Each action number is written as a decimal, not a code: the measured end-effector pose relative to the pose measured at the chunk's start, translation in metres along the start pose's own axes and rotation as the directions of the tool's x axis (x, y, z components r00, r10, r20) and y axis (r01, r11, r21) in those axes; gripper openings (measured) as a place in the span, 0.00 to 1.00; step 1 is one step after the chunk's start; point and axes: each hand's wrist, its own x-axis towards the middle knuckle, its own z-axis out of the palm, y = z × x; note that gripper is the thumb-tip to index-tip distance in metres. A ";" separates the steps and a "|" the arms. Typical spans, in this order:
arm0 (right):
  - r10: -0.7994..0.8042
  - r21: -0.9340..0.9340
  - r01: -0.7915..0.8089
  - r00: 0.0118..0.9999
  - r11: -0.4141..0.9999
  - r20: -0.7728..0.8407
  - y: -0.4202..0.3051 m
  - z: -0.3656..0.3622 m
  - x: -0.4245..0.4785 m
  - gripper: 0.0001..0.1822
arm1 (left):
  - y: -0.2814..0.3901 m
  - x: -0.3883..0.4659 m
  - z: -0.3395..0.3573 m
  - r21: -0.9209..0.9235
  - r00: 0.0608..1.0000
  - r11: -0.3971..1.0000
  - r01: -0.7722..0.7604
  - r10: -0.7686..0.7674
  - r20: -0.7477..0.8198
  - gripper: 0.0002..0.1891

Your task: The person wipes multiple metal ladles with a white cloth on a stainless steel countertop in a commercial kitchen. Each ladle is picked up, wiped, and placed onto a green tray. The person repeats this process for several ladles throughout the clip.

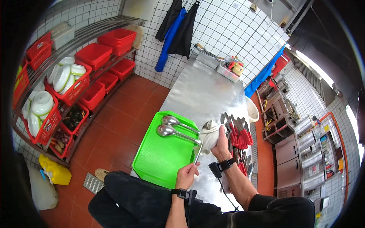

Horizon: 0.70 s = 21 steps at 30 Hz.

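My left hand pinches the thin metal handle of a utensil over the right edge of a green plastic tray. Bunched in my right hand is a white cloth, which covers the utensil's far end, so its shape is hidden. Two shiny metal serving spoons, an upper one and a lower one, lie side by side on the tray. Their handles point toward the cloth. Just right of my right hand, several red-handled metal utensils lie in a pile.
The stainless steel table runs toward a tiled wall, where a clear plastic bin holds small items. A white bucket stands beyond its right edge. At left, a metal rack carries red baskets with white bowls.
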 end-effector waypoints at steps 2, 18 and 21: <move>0.054 0.105 -0.061 0.996 0.993 0.074 -0.001 0.003 -0.008 0.30 | -0.003 0.001 -0.001 -0.021 1.000 0.999 -0.027 0.027 0.010 0.13; 0.234 0.070 -0.250 0.954 0.966 0.186 -0.001 -0.016 -0.018 0.32 | 0.004 -0.002 -0.002 -0.129 0.995 0.991 0.046 -0.035 0.090 0.14; 0.232 0.071 -0.247 0.958 0.966 0.171 0.006 -0.016 -0.019 0.32 | 0.001 -0.001 -0.003 -0.163 0.994 0.985 0.063 -0.046 0.102 0.14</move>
